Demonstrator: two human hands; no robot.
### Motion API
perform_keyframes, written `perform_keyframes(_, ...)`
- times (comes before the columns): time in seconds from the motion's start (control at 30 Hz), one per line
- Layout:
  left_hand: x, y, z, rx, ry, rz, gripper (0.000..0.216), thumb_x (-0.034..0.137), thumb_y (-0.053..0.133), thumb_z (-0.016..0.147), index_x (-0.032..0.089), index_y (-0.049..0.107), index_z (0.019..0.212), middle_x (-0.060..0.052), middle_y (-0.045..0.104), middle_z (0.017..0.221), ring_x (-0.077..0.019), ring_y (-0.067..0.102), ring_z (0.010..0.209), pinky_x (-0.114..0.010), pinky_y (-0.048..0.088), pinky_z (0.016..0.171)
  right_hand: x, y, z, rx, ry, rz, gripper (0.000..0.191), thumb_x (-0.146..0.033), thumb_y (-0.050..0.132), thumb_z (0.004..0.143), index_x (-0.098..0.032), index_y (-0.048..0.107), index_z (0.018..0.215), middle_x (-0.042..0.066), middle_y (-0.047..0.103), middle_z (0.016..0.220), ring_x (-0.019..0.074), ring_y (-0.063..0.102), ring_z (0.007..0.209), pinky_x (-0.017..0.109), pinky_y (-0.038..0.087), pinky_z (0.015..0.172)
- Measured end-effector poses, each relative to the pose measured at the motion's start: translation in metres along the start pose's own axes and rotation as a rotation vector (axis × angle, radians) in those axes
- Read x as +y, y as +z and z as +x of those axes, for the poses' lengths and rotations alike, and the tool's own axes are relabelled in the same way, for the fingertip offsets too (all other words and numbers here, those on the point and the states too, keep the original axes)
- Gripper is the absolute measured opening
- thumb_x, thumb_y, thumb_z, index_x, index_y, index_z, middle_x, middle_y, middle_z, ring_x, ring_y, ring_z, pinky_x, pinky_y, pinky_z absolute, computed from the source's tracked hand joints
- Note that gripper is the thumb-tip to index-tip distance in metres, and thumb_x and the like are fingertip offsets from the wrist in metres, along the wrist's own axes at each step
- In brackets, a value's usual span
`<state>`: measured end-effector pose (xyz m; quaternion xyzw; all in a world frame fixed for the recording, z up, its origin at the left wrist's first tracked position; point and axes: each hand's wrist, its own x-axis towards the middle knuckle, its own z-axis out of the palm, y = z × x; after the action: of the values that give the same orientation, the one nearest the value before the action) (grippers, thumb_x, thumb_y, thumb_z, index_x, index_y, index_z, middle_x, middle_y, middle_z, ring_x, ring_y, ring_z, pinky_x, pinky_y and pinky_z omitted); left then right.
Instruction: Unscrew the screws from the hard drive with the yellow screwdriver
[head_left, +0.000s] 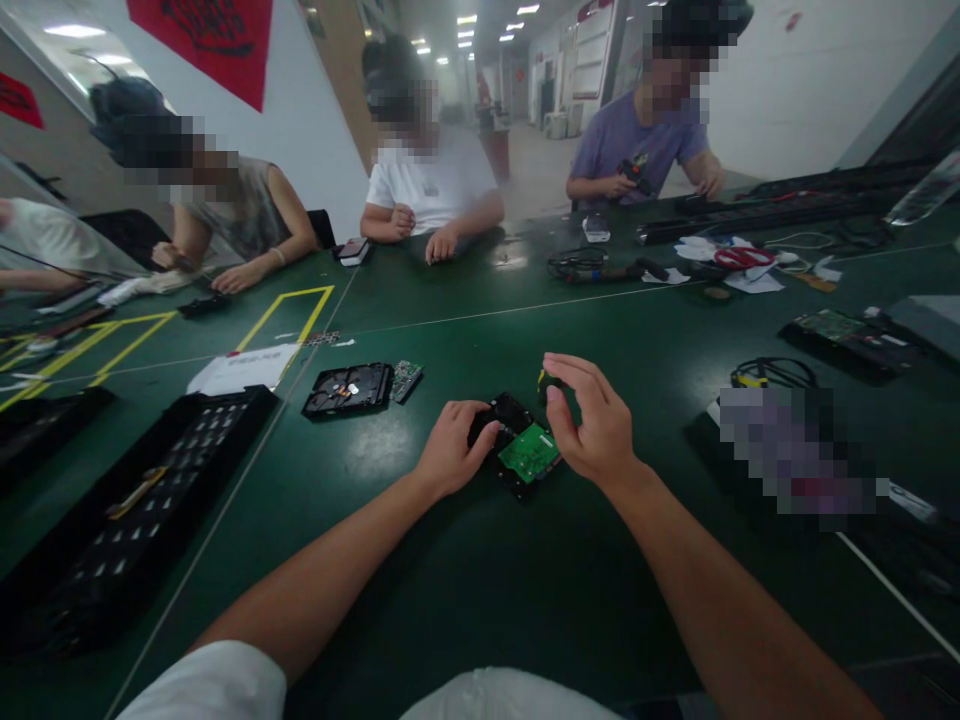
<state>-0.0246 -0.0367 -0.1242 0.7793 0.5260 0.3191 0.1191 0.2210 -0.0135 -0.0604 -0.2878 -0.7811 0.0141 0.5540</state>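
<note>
A black hard drive (512, 415) with a green circuit board (530, 452) on top lies on the dark green table (465, 600) in front of me. My left hand (452, 447) grips the drive's left edge, fingers curled over it. My right hand (592, 420) hovers just right of the drive, with thumb and fingers pinched round a small black and yellow tool (547, 383) standing above the drive's far corner.
Another opened hard drive (349, 388) with a small green board (406, 379) lies further left. A long black slotted tray (127, 500) sits at the left. White paper (244, 368), cables (772, 372) and other boards (840, 328) lie around. Three people sit across the table.
</note>
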Motion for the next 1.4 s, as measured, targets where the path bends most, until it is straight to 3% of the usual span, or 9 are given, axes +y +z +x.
perform_keyframes(0.3,0.004,0.001,-0.005,0.017,-0.006,0.038,0.036,0.046,0.051,0.108,0.021,0.064,0.130,-0.011,0.071,0.127,-0.0294,0.062,0.123,-0.050,0.052,0.109,-0.006,-0.001,-0.002,-0.004,0.003,-0.009,0.036,-0.017,0.056,0.103,-0.027,0.060,0.137,0.010,0.071,0.128,0.0253,0.069,0.121,0.048,0.061,0.102)
perform_keyframes(0.5,0.004,0.002,-0.006,0.007,0.039,0.048,0.038,0.049,0.052,0.108,0.020,0.063,0.131,-0.011,0.071,0.127,-0.0297,0.061,0.122,-0.050,0.051,0.109,-0.008,0.004,-0.006,-0.006,0.036,-0.102,0.030,-0.028,0.065,0.102,-0.028,0.064,0.132,0.009,0.064,0.116,0.0232,0.068,0.104,0.043,0.063,0.089)
perform_keyframes(0.73,0.008,0.003,-0.006,0.003,0.062,0.083,0.038,0.049,0.051,0.108,0.020,0.064,0.130,-0.011,0.071,0.128,-0.0309,0.060,0.122,-0.051,0.050,0.108,-0.010,0.004,-0.007,-0.027,0.041,-0.097,0.031,-0.024,0.063,0.103,-0.028,0.061,0.134,0.009,0.064,0.119,0.0237,0.067,0.110,0.043,0.062,0.093)
perform_keyframes(0.97,0.015,0.003,-0.010,-0.004,0.078,0.115,0.040,0.049,0.052,0.107,0.021,0.063,0.133,-0.012,0.070,0.132,-0.0322,0.060,0.123,-0.053,0.049,0.109,-0.008,0.002,-0.005,0.002,0.059,-0.075,0.029,-0.027,0.064,0.102,-0.027,0.062,0.131,0.009,0.063,0.117,0.0227,0.067,0.104,0.040,0.063,0.086)
perform_keyframes(1.4,0.029,-0.002,-0.032,-0.097,0.052,0.147,0.089,0.075,0.072,0.086,0.021,0.050,0.154,-0.022,0.050,0.159,-0.0441,0.045,0.144,-0.066,0.041,0.115,0.001,-0.001,0.008,-0.016,0.031,-0.132,0.018,-0.036,0.065,0.104,-0.026,0.066,0.118,0.007,0.066,0.110,0.0183,0.067,0.088,0.033,0.059,0.077)
